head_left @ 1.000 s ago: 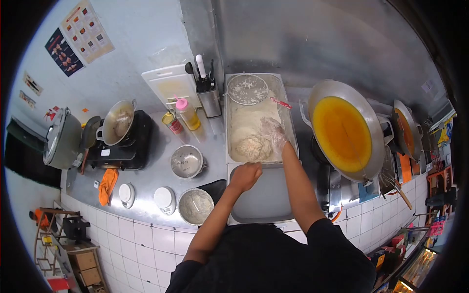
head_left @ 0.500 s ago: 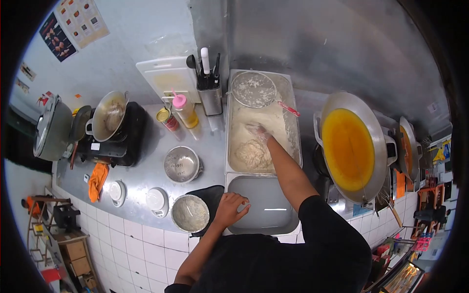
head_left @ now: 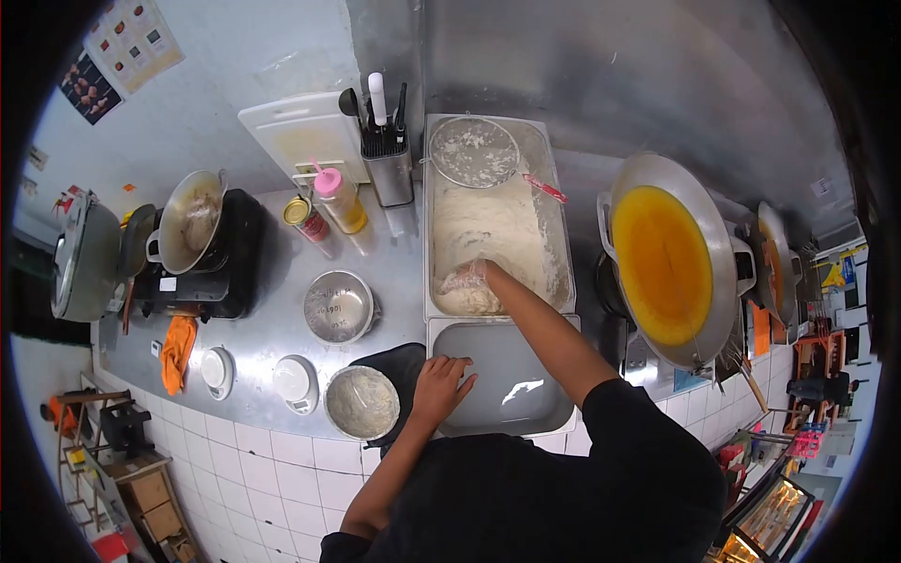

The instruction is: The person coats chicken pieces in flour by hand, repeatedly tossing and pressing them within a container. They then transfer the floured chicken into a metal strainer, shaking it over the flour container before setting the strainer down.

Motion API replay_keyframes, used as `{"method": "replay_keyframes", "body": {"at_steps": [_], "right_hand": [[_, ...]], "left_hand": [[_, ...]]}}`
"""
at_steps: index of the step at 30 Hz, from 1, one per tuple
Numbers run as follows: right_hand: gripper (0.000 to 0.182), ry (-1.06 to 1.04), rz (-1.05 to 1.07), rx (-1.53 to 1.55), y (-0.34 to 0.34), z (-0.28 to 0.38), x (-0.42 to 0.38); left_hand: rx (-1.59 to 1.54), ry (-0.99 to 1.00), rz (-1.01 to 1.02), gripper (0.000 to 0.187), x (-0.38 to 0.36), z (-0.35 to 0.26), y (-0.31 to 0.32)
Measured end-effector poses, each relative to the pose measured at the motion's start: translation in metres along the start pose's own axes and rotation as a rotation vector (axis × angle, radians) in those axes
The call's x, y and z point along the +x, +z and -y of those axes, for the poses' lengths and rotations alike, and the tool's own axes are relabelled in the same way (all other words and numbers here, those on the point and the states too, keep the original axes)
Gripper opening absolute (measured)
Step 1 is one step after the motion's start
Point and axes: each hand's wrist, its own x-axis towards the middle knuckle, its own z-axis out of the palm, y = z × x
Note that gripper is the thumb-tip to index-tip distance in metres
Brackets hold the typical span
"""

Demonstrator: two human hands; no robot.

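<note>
My right hand [head_left: 472, 274], in what looks like a clear plastic glove, is down in the near end of a deep metal tray of flour [head_left: 497, 211]. It lies over a lumpy mound of flour-coated food [head_left: 471, 298], and its fingers blend into the white coating. My left hand [head_left: 443, 389] hovers over the left rim of a grey tray of liquid [head_left: 507, 361], fingers apart and holding nothing. Just left of it, a metal pot with pale batter residue [head_left: 361, 403] stands beside a black tray [head_left: 405, 375]. A round sieve [head_left: 474, 150] sits across the flour tray's far end.
A large wok of orange oil [head_left: 662, 267] stands to the right. Behind are a knife block [head_left: 387, 174], pink-capped bottle [head_left: 340, 199] and can [head_left: 305, 218]. A steel bowl [head_left: 339, 308], two white scales [head_left: 296, 382], orange cloth [head_left: 177, 354] and stove pan [head_left: 190, 223] occupy the left.
My right hand has drawn nearer through the flour onto the floured mound, which now looks smaller and more covered. My left hand stays by the grey tray. The view has shifted slightly.
</note>
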Motion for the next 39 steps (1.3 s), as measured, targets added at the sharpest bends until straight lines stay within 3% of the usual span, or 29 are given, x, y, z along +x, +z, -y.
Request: {"method": "replay_keyframes", "body": {"at_steps": [4, 10, 13, 15, 20, 23, 28, 30, 31, 32, 39], "right_hand": [[0.06, 0.088, -0.022, -0.131, -0.003, 0.013, -0.023], [0.065, 0.033, -0.103, -0.041, -0.045, 0.011, -0.097], [0.071, 0.132, -0.087, -0.364, -0.064, 0.015, -0.134], [0.071, 0.171, -0.177, -0.34, -0.061, -0.005, -0.138], [0.06, 0.13, -0.638, -0.328, -0.039, -0.079, -0.053], [0.053, -0.023, -0.566, -0.4, 0.009, -0.195, 0.098], [0.034, -0.138, -0.258, -0.559, 0.023, -0.049, 0.052], [0.041, -0.165, -0.206, -1.457, 0.071, -0.107, 0.161], [0.043, -0.122, -0.129, -0.733, 0.051, -0.064, 0.081], [0.045, -0.09, -0.089, -0.563, 0.044, -0.04, 0.053], [0.059, 0.009, 0.112, -0.366, 0.01, 0.001, -0.026]], "left_hand": [[0.0, 0.024, -0.018, 0.024, -0.001, 0.001, -0.001], [-0.028, 0.045, -0.069, 0.022, -0.002, 0.002, 0.0], [-0.047, 0.033, -0.035, 0.021, -0.001, 0.001, 0.0], [-0.048, 0.045, -0.042, 0.021, -0.001, 0.003, 0.002], [-0.041, 0.044, -0.045, 0.02, -0.003, 0.002, 0.003], [-0.012, 0.054, -0.044, 0.019, 0.0, 0.003, 0.002], [0.001, 0.03, -0.033, 0.018, 0.0, 0.0, 0.0], [-0.011, 0.045, -0.052, 0.018, 0.003, 0.0, -0.002], [-0.019, 0.051, -0.059, 0.018, 0.001, -0.002, -0.002], [-0.019, 0.049, -0.053, 0.018, -0.001, -0.002, -0.002], [-0.001, 0.058, -0.072, 0.017, -0.002, 0.002, 0.004]]}}
